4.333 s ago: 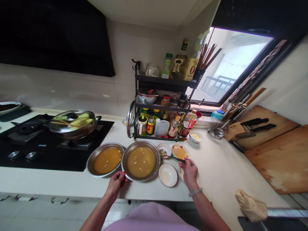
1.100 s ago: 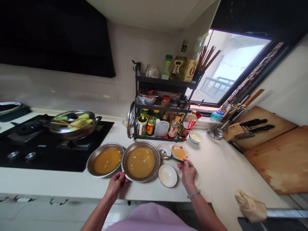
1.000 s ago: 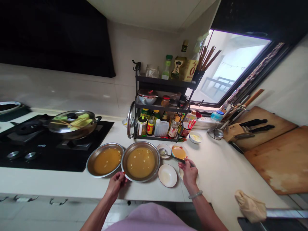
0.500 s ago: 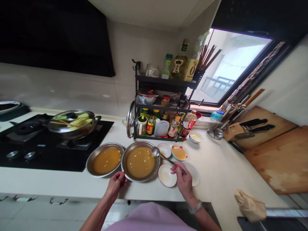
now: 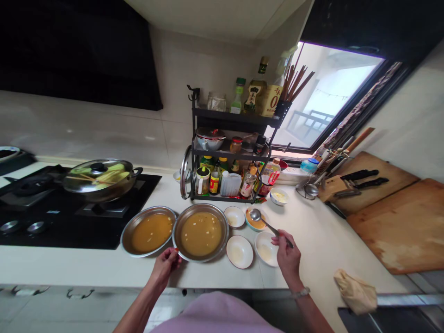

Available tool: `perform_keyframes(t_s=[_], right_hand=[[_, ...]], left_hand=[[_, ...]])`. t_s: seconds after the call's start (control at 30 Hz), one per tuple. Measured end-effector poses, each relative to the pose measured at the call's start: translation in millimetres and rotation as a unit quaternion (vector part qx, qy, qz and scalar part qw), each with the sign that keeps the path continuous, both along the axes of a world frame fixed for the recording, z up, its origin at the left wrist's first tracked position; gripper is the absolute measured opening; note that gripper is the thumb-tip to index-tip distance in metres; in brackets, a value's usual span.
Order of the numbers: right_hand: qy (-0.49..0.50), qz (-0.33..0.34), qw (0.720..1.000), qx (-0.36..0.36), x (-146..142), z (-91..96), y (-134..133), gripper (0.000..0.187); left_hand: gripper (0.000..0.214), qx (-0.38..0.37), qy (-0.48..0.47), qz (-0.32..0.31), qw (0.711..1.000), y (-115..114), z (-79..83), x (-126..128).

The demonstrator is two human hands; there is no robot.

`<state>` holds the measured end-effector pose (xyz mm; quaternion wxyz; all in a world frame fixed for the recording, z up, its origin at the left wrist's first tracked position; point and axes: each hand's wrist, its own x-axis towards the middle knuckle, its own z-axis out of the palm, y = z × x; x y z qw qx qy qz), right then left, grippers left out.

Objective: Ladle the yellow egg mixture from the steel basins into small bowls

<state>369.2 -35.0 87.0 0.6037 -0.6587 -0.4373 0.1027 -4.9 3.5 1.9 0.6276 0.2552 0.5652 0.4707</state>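
Metal bowl (image 5: 225, 230) and spoon (image 5: 267, 223): where are they, starting with the biggest thing around them?

On and above the long white counter (image 5: 312, 245). A black stove (image 5: 79, 231) takes up its left part, and a black rack (image 5: 239, 118) of bottles and jars stands at the back, near the middle.

And over to the right?

2 wooden cutting boards (image 5: 398, 226) lean there, with a knife block (image 5: 333, 188) in front. Back on the stove sits a lidded pan (image 5: 111, 194).

Where exactly is the metal bowl?

Near the front edge of the counter, just beside the other metal bowl (image 5: 126, 233), which is on its left. Both hold brownish liquid with pale bits floating in it.

What else is close by?

3 white bowls (image 5: 243, 243) on its right, plus a small bowl of orange liquid (image 5: 254, 228).

And the hands?

The left hand (image 5: 167, 263) has its fingertips pinched on the metal bowl's near left rim. The right hand (image 5: 288, 256) grips the spoon by its handle.

Is the spoon in anything?

Its head is over the small bowl of orange liquid; I can't tell whether it touches the surface.
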Motion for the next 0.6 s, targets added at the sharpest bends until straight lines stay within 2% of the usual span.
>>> perform_keyframes(t_s=[0.23, 0.33, 0.47, 0.6], right_hand=[[0.084, -0.041, 0.995, -0.039, 10, -19.5, -1, 0.037], [0.173, -0.082, 0.981, -0.012, 14, -22.4, 3, 0.035], [0.3, -0.119, 0.946, 0.04, 24, -22.2, 9, 0.029], [0.333, -0.12, 0.933, 0.06, 29, -16.0, 10, 0.027]], left_hand=[[0.043, -0.002, -0.008, 0.0, 1.0, 0, -1.4, -1], [0.043, -0.003, -0.009, 0.0, 1.0, 0, -0.5, -1], [0.043, -0.004, -0.007, 0.002, 1.0, 0, 2.4, 0], [0.042, -0.008, -0.006, 0.003, 1.0, 0, 4.1, 1]])
